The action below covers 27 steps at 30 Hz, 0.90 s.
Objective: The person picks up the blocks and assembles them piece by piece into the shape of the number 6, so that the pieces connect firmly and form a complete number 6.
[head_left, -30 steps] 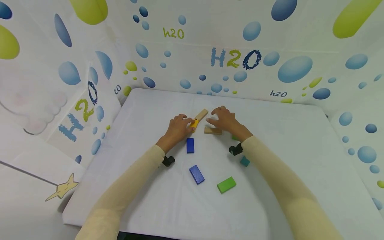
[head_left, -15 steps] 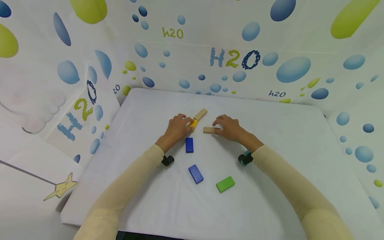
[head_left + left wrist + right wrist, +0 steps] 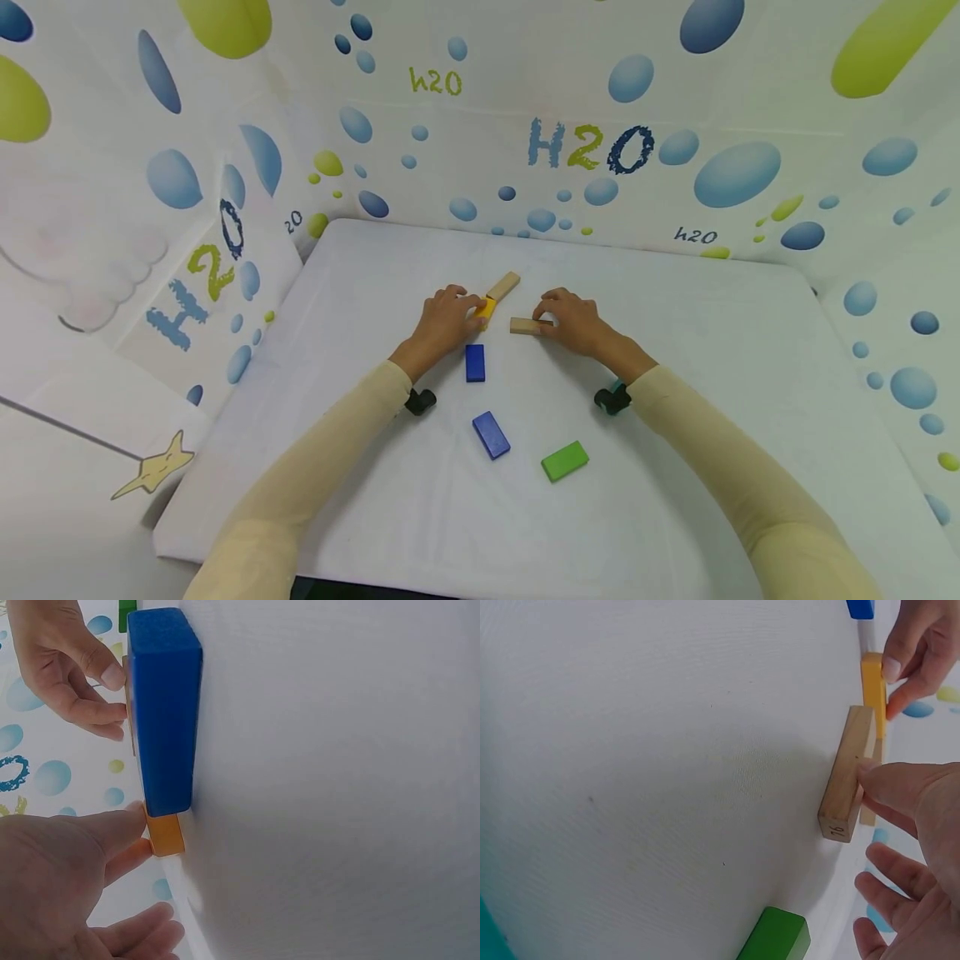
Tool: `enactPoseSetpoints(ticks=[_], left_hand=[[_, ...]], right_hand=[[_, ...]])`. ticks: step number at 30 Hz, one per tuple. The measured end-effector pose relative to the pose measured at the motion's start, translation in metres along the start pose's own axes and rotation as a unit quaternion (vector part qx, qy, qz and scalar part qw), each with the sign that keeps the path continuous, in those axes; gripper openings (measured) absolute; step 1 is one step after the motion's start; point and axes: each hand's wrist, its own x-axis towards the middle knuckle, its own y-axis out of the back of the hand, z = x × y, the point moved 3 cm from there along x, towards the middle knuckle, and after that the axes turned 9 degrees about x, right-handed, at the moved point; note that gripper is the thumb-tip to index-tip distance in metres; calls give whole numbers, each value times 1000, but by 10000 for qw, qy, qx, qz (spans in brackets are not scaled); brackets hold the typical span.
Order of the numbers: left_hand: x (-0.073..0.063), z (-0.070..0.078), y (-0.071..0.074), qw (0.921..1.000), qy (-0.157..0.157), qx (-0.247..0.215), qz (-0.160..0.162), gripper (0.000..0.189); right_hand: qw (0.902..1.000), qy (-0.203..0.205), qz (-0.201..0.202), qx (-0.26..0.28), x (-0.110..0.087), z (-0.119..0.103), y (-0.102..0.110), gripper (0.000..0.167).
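Observation:
My left hand (image 3: pixel 444 321) holds a yellow block (image 3: pixel 487 308) between thumb and fingers, low on the white table. The far end of the yellow block meets a plain wooden block (image 3: pixel 505 285), the two lying nearly in line. To the right, my right hand (image 3: pixel 573 323) pinches a second plain wooden block (image 3: pixel 522 326) by its right part. In the right wrist view this wooden block (image 3: pixel 845 776) shows the number 76 on its end, and the thumb presses its side. A blue block (image 3: pixel 475 363) lies just nearer than the left hand; it fills the foreground of the left wrist view.
Closer to the person lie another blue block (image 3: pixel 491 435) and a light green block (image 3: pixel 565 461). A teal block (image 3: pixel 618 385) is partly hidden by the right wrist camera. A darker green block (image 3: pixel 776 935) shows in the right wrist view. A patterned backdrop (image 3: pixel 480 167) stands behind the table.
My right hand has come away from beside the far wooden block, down and slightly right, and taken hold of the nearer one. The left hand stays on the yellow block.

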Motion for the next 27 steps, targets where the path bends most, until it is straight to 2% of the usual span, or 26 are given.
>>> enactPoseSetpoints(ticks=[27], left_hand=[[1,-3,-1,9999,-33,82,-61,45]], right_hand=[[9998,197,-32,28,2,-9,-13,21]])
